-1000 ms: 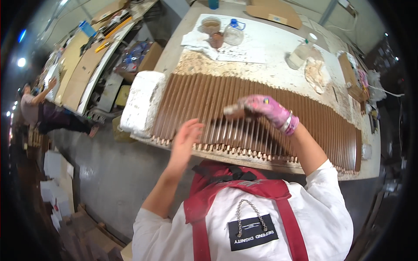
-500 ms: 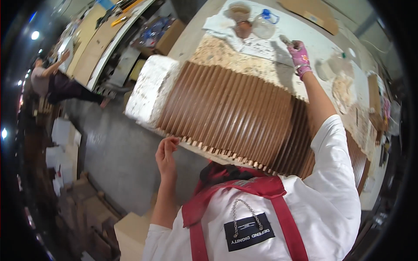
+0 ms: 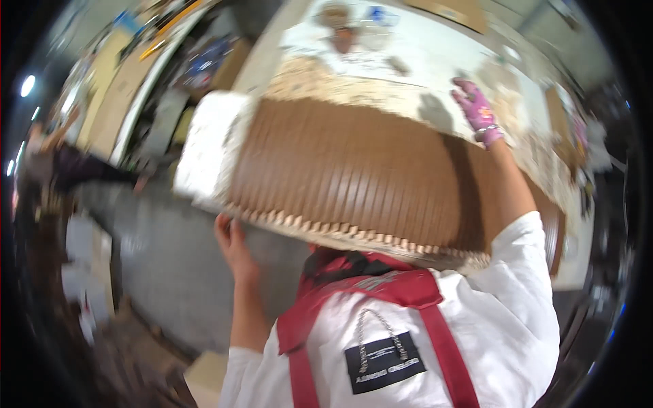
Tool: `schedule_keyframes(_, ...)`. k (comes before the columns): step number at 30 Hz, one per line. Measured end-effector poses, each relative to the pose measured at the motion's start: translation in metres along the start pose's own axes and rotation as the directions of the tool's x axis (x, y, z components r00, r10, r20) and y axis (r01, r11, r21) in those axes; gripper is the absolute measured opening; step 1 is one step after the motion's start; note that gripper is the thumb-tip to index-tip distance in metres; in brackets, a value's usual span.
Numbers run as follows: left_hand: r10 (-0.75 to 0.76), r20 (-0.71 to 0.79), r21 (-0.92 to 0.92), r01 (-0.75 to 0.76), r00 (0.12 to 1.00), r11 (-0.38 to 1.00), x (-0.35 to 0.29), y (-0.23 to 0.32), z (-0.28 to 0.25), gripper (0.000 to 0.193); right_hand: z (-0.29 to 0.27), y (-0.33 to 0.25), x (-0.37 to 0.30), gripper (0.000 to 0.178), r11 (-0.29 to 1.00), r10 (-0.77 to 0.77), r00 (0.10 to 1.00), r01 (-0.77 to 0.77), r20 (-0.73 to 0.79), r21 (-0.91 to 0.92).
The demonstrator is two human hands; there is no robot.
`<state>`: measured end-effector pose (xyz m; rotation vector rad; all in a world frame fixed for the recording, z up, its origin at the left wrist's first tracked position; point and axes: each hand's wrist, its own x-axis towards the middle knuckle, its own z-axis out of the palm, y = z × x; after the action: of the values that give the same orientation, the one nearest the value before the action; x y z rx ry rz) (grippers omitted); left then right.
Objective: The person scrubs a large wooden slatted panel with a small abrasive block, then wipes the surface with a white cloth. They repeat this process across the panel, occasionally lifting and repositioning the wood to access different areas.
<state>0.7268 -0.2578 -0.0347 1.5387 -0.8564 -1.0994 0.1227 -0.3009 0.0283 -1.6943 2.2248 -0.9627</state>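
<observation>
A row of long brown strips (image 3: 354,170), light at their near ends, lies side by side across the table. My right hand (image 3: 476,109), in a pink glove, hovers past the strips' far side with its fingers apart and nothing in it. A small greyish lump (image 3: 398,66) lies on the white sheet (image 3: 428,51), to the left of that hand. At the strips' left end stands a white block (image 3: 212,146) with a rough surface. Bare, my left hand (image 3: 238,248) is just below the table's near edge by the block, fingers apart, holding nothing visible.
At the far side stand a round container (image 3: 335,15), a reddish-brown object (image 3: 343,39) and a clear vessel with a blue part (image 3: 378,30). Brown board (image 3: 452,12) lies beyond. A cluttered shelf (image 3: 163,115) and a person (image 3: 64,163) are at left.
The greyish lump, earlier in my right hand's fingers, now lies on the white sheet. My right hand has opened and drawn back nearer. My left hand's fingers have spread. The view has shifted.
</observation>
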Motion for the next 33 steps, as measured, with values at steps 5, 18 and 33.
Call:
schedule_keyframes(5, -0.014, 0.123, -0.023, 0.017, 0.992, 1.000, 0.012, -0.016, 0.004, 0.056, -0.097, 0.052, -0.077, 0.044, 0.966, 0.223, 0.940, -0.248, -0.258, -0.071)
schedule_keyframes(18, 0.032, -0.247, 0.162, 0.009, 0.969, 0.987, -0.027, -0.013, 0.002, 0.049, -0.153, 0.219, -0.048, 0.078, 0.636, 0.383, 0.920, -0.328, -0.083, -0.699)
schedule_keyframes(33, 0.189, -0.268, 0.085, -0.173, 0.945, 0.981, -0.091, 0.037, 0.005, 0.032, -0.225, 0.335, -0.002, 0.052, 0.844, 0.037, 0.929, 0.169, -0.369, 0.510)
